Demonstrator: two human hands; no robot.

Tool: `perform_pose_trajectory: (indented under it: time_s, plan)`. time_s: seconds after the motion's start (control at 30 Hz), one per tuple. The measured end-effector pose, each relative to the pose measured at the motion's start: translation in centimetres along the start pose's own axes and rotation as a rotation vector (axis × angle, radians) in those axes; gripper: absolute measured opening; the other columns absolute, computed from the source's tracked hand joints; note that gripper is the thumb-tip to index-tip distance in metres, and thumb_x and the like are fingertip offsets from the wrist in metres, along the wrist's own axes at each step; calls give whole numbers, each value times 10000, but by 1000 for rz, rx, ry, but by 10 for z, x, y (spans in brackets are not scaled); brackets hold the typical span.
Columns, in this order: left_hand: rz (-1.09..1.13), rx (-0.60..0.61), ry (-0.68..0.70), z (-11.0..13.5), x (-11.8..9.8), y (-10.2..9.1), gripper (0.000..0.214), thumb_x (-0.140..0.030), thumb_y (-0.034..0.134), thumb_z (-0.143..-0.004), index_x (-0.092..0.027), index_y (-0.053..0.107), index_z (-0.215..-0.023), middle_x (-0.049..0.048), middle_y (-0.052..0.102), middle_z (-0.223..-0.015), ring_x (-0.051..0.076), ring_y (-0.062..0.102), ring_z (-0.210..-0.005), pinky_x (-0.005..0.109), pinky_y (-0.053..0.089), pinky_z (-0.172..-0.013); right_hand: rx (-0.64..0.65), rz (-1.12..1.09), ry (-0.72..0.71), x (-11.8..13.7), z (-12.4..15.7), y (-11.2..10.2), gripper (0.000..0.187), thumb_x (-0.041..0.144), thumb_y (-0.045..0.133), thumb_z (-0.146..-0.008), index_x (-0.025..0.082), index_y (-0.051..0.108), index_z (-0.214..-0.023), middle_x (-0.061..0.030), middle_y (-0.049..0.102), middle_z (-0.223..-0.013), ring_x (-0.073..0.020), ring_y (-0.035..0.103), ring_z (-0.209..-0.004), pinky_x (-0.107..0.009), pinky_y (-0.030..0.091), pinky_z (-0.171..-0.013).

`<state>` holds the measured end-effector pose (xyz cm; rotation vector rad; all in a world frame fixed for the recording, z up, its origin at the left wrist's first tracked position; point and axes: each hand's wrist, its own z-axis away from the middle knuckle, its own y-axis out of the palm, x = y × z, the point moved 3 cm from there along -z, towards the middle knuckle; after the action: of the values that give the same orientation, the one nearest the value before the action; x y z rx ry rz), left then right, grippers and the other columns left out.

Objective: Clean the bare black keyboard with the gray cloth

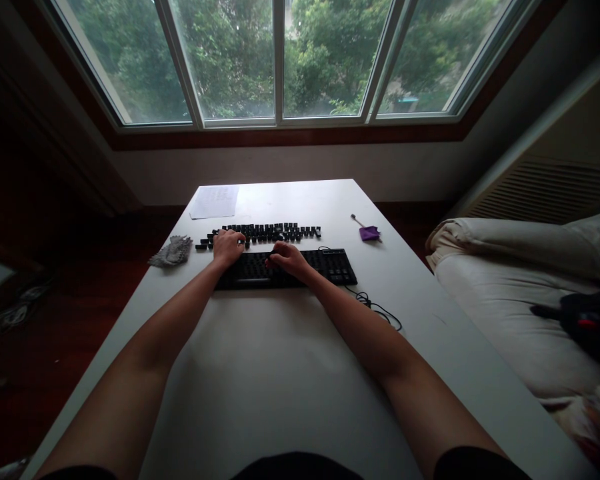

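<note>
A black keyboard (pixel 325 270) lies on the white table, with rows of loose black keycaps (pixel 295 232) behind it. My left hand (pixel 229 247) rests at the keyboard's back left edge, next to the loose keycaps. Its fingers are bent slightly and apart, and I see nothing held in them. Over the middle of the keyboard, my right hand (pixel 289 259) is closed in a pinch. A small dark piece that looks like a keycap shows at its fingertips. Part of the keyboard is hidden beneath both hands.
To the left lies a crumpled grey cloth (pixel 173 251). A sheet of paper (pixel 214 202) is at the table's back left. On the right are a purple cloth (pixel 369 233), a thin brush-like stick (pixel 357 220) and a coiled black cable (pixel 375 305). A cushioned seat (pixel 490 300) stands beyond the table.
</note>
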<state>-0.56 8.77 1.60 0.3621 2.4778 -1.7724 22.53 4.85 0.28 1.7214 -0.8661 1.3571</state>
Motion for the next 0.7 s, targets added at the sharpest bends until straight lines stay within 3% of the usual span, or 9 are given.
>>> perform_pose_trajectory:
  time_s: [0.2, 0.7]
  plan:
    - [-12, 11, -13, -1, 6, -3, 290, -221, 600, -814, -286, 768, -1041, 74, 717, -1142, 341, 505, -1150, 485, 392, -937, -4, -4, 11, -1, 0, 0, 322, 351, 764, -691, 231, 482, -792, 10, 734, -687, -194, 729, -637, -287, 581, -596]
    - [-39, 69, 66, -3, 14, -3, 231, -362, 638, -852, -294, 772, -1028, 71, 738, -1055, 332, 524, -1125, 462, 387, -945, 30, 11, -24, -4, -1, -2, 285, 345, 736, -722, 225, 484, -774, 6, 737, -694, -175, 710, -613, -269, 551, -586]
